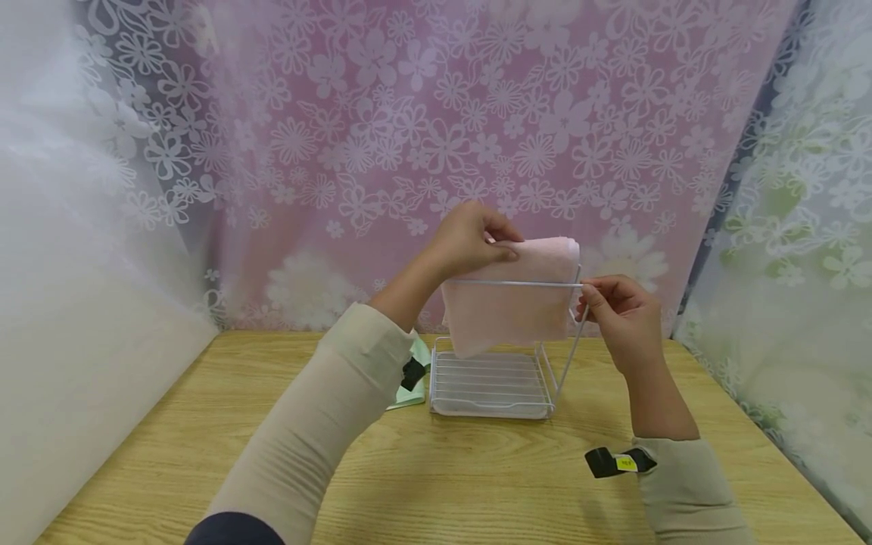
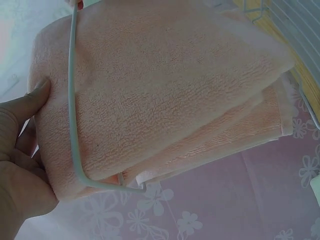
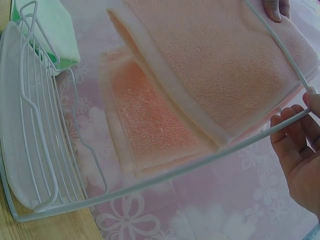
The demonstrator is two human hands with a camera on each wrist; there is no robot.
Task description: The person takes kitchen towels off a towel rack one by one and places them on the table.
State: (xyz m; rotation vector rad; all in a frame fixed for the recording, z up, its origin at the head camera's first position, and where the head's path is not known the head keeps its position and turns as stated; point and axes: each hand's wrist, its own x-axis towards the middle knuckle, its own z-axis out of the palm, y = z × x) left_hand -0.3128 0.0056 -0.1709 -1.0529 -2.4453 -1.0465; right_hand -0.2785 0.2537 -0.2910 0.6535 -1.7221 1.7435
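Observation:
A folded pink towel (image 1: pixel 507 318) hangs from my left hand (image 1: pixel 470 241), whose thumb and fingers pinch its upper left edge. The white wire rack (image 3: pixel 175 172) has a raised top bar (image 2: pixel 72 107) that crosses in front of the towel. Below the bar, the towel's layered lower edges hang above the rack's slatted base (image 1: pixel 487 375). My right hand (image 1: pixel 621 316) grips the top right corner of the frame between thumb and fingers. In the right wrist view the towel's bordered ends hang apart, one lower than the other.
A white tray (image 1: pixel 490 413) lies under the slats, on the wooden table (image 1: pixel 443 469). Folded green cloth (image 1: pixel 411 397) lies left of the rack, partly hidden by my left sleeve. A pink flowered curtain (image 1: pixel 381 151) hangs behind the table, with pale sheets at both sides.

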